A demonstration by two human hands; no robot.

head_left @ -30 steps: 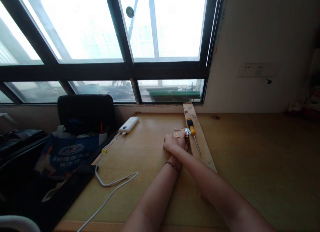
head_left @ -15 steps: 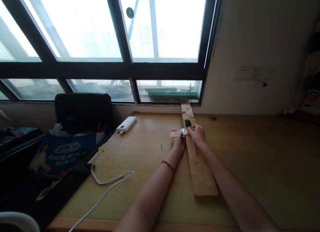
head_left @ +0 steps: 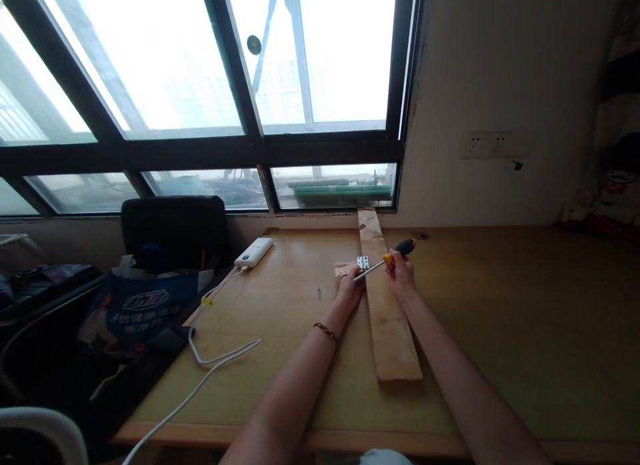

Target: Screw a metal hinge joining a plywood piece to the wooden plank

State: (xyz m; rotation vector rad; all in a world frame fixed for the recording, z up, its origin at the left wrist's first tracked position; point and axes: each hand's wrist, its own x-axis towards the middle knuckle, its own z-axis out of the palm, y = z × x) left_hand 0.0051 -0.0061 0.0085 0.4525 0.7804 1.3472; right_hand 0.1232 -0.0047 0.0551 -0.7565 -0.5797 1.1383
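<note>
A screwdriver (head_left: 376, 267) with a black and yellow handle is gripped in my right hand (head_left: 401, 273), above the long wooden board (head_left: 395, 341). Its shaft slants down to the left, the tip close to my left hand (head_left: 351, 288). That hand is closed on a small piece of wood (head_left: 343, 269) at the board's left edge; its fingers are partly hidden. A silver hinge (head_left: 363, 261) lies where the small piece meets the board. Left of my left hand, what look like small screws (head_left: 319, 294) rest on the table.
The wooden table (head_left: 280, 378) reaches to the window wall. A white power bank (head_left: 254, 252) with a white cable (head_left: 220, 361) lies on its left side. Beyond the left edge are a black chair (head_left: 174, 228) and a blue bag (head_left: 145, 305).
The screwdriver has swung round in my right hand: its tip pointed towards me and now points left, with the handle to the right. My left hand stays by the hinge. The view has shifted slightly.
</note>
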